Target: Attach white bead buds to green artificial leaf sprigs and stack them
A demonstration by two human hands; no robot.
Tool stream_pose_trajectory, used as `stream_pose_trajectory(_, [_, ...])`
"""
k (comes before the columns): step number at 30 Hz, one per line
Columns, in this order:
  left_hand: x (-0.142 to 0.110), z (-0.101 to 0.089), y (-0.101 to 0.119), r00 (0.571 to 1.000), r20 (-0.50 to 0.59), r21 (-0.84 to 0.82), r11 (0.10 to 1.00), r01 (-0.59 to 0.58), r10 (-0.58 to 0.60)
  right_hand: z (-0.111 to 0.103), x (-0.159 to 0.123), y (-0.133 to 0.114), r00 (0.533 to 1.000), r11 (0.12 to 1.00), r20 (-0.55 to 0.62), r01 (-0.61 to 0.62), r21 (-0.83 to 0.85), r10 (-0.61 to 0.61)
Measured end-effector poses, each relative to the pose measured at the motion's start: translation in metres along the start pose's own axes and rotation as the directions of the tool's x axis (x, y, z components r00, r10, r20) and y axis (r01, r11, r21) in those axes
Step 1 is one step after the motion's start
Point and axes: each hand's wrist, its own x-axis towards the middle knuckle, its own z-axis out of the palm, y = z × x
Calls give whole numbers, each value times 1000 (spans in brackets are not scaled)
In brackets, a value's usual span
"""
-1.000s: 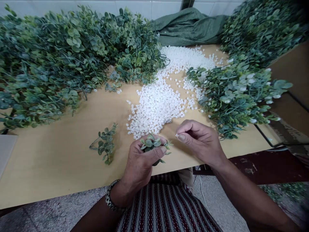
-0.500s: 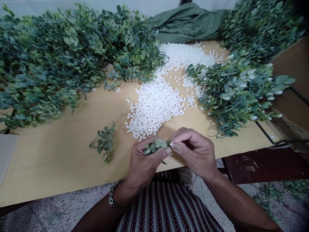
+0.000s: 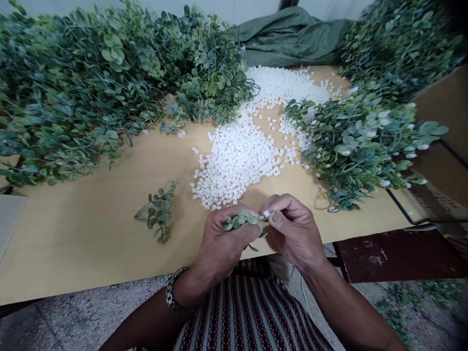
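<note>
My left hand is closed round a small green leafy sprig at the near edge of the wooden table. My right hand pinches a tiny white bead between thumb and fingers, pressed against the tip of that sprig. The two hands touch each other. Just beyond them spreads a heap of white beads. A loose sprig lies on the table to the left of my hands.
A big pile of green sprigs fills the table's left and back. Another pile, dotted with white beads, lies at the right. A green cloth sits at the back. A brown panel stands at the far right.
My right hand moved left with the bead and met the sprig in my left hand. Both hands shifted slightly toward the table's near edge.
</note>
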Motion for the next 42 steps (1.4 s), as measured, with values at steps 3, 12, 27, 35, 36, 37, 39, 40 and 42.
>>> stream_pose_trajectory(3, [1, 1, -1, 1000, -24, 11, 1000, 12, -12, 0, 0, 2, 1000, 999, -18, -5, 34, 5])
stream_pose_trajectory(12, [-1, 0, -4, 997, 7, 158, 984, -78, 78, -4, -4, 8, 997, 997, -45, 57, -52, -59])
stream_pose_trajectory(27, [-2, 6, -1, 967, -9, 347, 908, -237, 256, -4, -7, 12, 960, 945, -19, 271, -183, -279])
stream_pose_trajectory(35, [-5, 2, -5, 966, 7, 350, 904, -246, 260, -4, -9, 11, 952, 922, -35, 283, -264, -303])
stream_pose_trajectory(36, [-5, 2, -5, 967, 7, 353, 904, -240, 254, -4, -10, 11, 951, 917, -33, 288, -276, -309])
stream_pose_trajectory(37, [-5, 2, -5, 968, 5, 357, 904, -236, 250, -4, -10, 11, 949, 911, -30, 294, -289, -315])
stream_pose_trajectory(39, [-5, 2, -5, 968, 2, 364, 902, -234, 251, -3, -10, 11, 943, 898, -25, 308, -315, -332])
stream_pose_trajectory(40, [-4, 2, -5, 968, 2, 366, 900, -236, 253, -3, -10, 11, 940, 891, -21, 316, -327, -341])
stream_pose_trajectory(42, [-4, 2, -5, 967, 3, 372, 897, -238, 255, -2, -11, 10, 936, 881, -13, 327, -342, -352])
